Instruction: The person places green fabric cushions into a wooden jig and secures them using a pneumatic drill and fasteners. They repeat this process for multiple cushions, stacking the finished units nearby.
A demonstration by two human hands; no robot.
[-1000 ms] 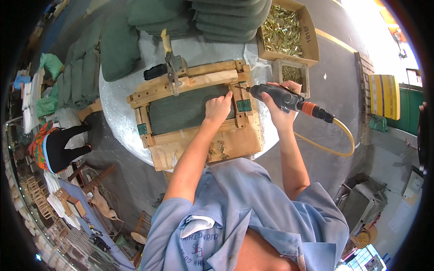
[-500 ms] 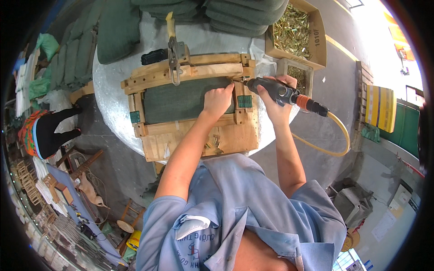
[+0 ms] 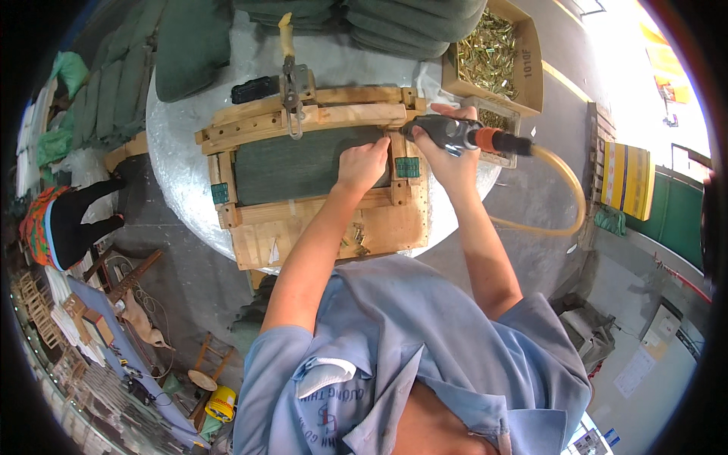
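Note:
My right hand is wrapped around a black pneumatic screwdriver with an orange collar and a yellow air hose. Its tip points left at the upper right corner of a wooden frame jig. Beside that tip, my left hand is closed with its fingertips pinched; whatever they hold is hidden. It rests over a dark green fabric-like panel lying inside the jig. A toggle clamp with a yellow handle is fixed at the jig's far side. Several small brass-coloured pieces lie on the near wooden board.
A cardboard box of brass-coloured hardware stands at the far right, with a smaller bin below it. Dark green cushions are stacked at the back. The air hose loops on the right. Another person is at the far left.
The screwdriver has swung to lie more level, and my right hand has moved slightly left and up with it. My left hand stays pinched at the corner. The whole view has shifted slightly.

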